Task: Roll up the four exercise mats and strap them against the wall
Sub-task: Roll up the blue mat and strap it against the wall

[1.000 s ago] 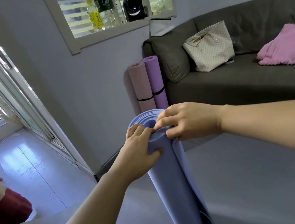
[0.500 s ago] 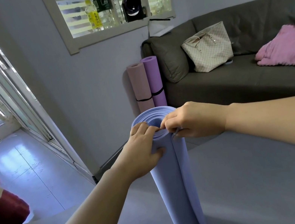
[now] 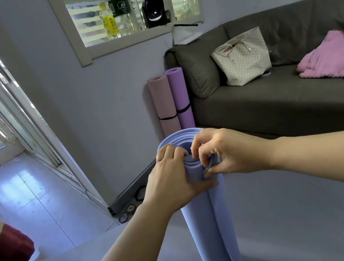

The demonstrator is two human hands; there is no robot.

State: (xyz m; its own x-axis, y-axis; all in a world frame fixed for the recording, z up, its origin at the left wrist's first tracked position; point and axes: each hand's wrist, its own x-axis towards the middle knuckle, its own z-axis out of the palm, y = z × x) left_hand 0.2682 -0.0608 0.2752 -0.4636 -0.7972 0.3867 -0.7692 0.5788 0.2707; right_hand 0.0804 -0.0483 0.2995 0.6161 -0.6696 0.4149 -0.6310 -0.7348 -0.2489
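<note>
A rolled blue mat [image 3: 208, 227] stands upright in front of me on a flat grey mat [image 3: 295, 212]. My left hand [image 3: 172, 176] grips the roll's top from the left, fingers curled over its rim. My right hand [image 3: 223, 153] pinches the loose outer layers at the top right, fingertips tucked into the coil. Against the far wall stand two rolled mats, a pink mat [image 3: 162, 104] and a purple mat [image 3: 180, 96], each bound by a black strap [image 3: 167, 117].
A dark grey sofa [image 3: 275, 98] fills the right side, with a checked bag [image 3: 243, 58] and a pink cushion [image 3: 326, 57] on it. A glass sliding door [image 3: 7, 101] opens at the left. Small rings [image 3: 132, 208] lie by the door track. A red cloth [image 3: 1, 252] lies at the lower left.
The roll's top has come slightly nearer and stands straighter. My right hand's fingers have dug further into the coil, and my left hand has slid round the rim.
</note>
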